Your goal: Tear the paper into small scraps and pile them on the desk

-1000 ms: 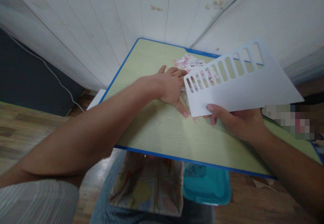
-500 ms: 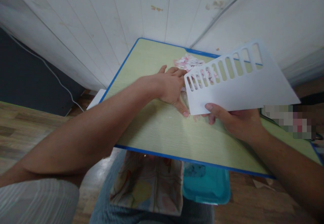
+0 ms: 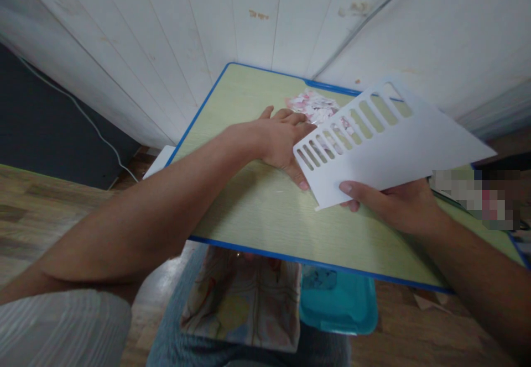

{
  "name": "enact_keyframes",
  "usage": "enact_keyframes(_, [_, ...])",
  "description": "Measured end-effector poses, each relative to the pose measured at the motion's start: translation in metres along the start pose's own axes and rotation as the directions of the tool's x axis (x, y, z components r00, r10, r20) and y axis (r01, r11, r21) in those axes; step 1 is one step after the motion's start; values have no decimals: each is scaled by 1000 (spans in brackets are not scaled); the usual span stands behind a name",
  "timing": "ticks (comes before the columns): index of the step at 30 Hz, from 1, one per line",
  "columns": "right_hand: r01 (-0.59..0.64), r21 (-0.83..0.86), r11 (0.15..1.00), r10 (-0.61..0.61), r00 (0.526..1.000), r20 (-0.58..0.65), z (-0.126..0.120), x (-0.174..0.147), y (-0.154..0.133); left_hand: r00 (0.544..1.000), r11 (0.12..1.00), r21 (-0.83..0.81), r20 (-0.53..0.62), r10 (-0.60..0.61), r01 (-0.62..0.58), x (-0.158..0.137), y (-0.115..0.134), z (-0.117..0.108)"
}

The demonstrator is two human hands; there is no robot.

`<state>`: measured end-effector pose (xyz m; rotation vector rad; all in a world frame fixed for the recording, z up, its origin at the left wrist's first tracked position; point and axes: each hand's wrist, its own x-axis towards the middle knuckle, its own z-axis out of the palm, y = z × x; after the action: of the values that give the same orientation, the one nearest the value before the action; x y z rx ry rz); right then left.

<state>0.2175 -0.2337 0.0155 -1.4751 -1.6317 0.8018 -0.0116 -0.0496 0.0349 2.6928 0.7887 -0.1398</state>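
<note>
My right hand (image 3: 394, 204) grips a flat white sheet with a row of slots (image 3: 373, 151), thumb on top and fingers beneath its lower edge. The sheet is tilted over the table, and its slots run from narrow at the left to longer at the right. Close by its left end, my left hand (image 3: 284, 146) lies spread with palm down. Beyond the fingers is a heap of small torn pink and white paper scraps (image 3: 313, 104). More scraps show through the slots; the sheet hides part of them.
The pale green table (image 3: 244, 201) has a blue edge and stands against a white panelled wall (image 3: 249, 13). Below its front edge are a turquoise plastic tub (image 3: 344, 306) and a patterned cloth (image 3: 244, 306) on my lap. A blurred-out item (image 3: 477, 195) lies at the right.
The slotted sheet in my right hand has swung, its left end moving down and nearer to me. More of the paper heap shows. My left hand has barely moved.
</note>
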Motion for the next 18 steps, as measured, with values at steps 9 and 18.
enact_keyframes(9, [62,255,965,-38,994,-100,-6,8,-9,992,993,-93,-117,55,-66,6,-21,-13])
enact_keyframes(18, [63,3,998,-63,991,119,-8,3,-10,763,954,-238,-577,-291,183,18,-49,0])
